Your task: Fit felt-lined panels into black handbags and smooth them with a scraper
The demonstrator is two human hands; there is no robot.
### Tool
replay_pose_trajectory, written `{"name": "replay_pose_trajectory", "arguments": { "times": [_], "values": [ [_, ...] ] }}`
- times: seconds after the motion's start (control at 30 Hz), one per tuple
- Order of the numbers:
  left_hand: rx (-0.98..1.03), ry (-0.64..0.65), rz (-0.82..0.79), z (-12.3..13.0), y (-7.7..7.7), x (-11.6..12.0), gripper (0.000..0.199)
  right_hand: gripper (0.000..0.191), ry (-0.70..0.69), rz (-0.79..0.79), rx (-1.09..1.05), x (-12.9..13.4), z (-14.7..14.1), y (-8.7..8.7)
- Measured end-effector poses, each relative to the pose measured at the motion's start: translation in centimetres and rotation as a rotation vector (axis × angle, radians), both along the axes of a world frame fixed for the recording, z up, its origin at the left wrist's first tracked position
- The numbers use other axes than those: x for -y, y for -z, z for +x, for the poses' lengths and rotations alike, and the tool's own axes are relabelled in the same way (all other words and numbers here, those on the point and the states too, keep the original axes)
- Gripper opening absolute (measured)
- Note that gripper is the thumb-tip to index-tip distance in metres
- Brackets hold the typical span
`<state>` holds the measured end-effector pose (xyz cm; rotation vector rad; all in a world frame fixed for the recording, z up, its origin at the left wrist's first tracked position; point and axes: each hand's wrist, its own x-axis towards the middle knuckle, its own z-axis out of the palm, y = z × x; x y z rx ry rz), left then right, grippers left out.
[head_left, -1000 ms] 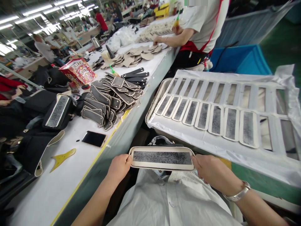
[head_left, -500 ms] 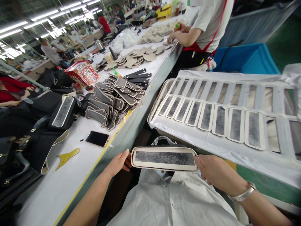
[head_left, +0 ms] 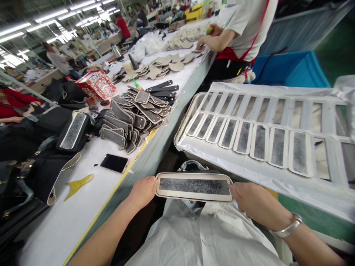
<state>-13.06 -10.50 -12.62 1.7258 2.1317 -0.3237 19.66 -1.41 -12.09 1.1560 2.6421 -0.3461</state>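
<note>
Left hand (head_left: pixel 143 192) and right hand (head_left: pixel 249 201) pinch opposite ends of cream-bordered, black-centred oblong panel (head_left: pixel 194 186), long axis left-right between them.

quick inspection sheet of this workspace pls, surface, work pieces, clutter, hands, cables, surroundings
surface: white-topped table, yellow strip along its edge
work pieces: pale-rimmed panel held level; eight similar panels in a row on a white-covered rack
clutter: phone, yellow template, pile of riveted pieces, red box, black bags
hands: left hand and right hand grip opposite ends of the panel
cables: nothing plainly seen
surroundings: another person working at the table; blue bin beyond the rack
</note>
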Motion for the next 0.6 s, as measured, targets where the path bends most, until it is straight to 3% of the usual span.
{"name": "replay_pose_trajectory", "arguments": {
  "times": [0.1,0.2,0.37,0.6],
  "values": [
    [0.006,0.017,-0.036,-0.2,-0.2,-0.3,0.033,0.024,-0.017,-0.077,0.072,0.0,-0.3,-0.7],
    [0.064,0.008,-0.06,-0.5,-0.4,-0.8,0.03,0.026,-0.05,-0.053,0.11,0.1,-0.4,-1.1],
    [0.315,-0.125,-0.12,-1.4,-0.2,-1.1,0.031,0.027,-0.043,-0.064,0.103,0.0,-0.5,-1.5],
    [0.707,-0.299,-0.121,-2.8,1.2,0.0,0.066,0.026,-0.142,-0.013,0.13,-0.1,-0.2,-0.9]
  ]
}}
